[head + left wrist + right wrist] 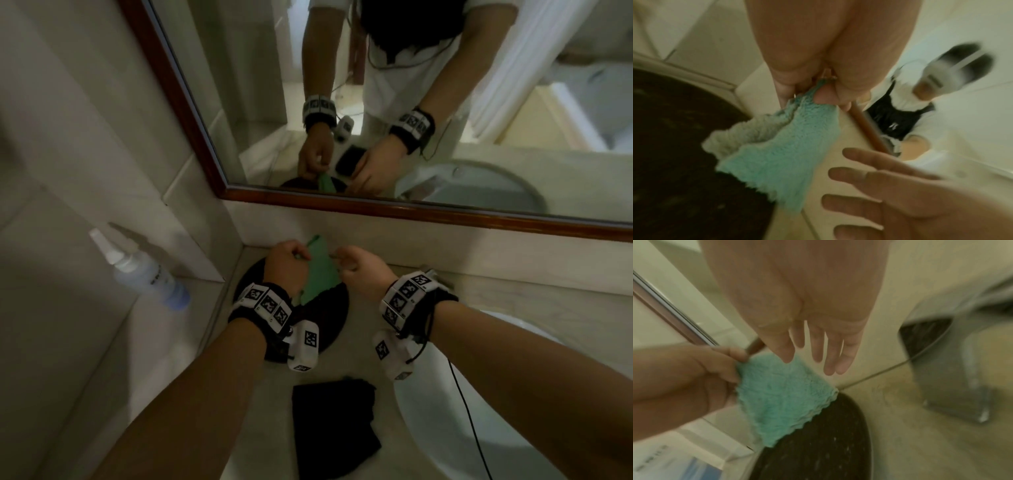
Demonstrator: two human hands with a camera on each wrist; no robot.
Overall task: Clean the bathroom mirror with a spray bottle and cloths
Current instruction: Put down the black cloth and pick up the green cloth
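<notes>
Now left hand (286, 262) pinches green cloth (320, 274) over black tray (329, 318).

The round black tray (329, 329) sits in the counter's back left corner, hemmed by the tiled side wall (102, 154) on its left and the low backsplash under the mirror (428, 102) behind it. Above the tray, the left hand (286, 263) pinches a hanging green cloth (320, 274), and the right hand (363, 270), fingers loose, hovers just right of the cloth; together they fill the space over the tray's rear half. Left of the tray stands a spray bottle (147, 274) against the wall. In front of the tray lies a folded black cloth (334, 425), with a bare counter strip between them. Right of the tray the counter is bare up to the sink basin (442, 428) and the faucet (953, 378).
</notes>
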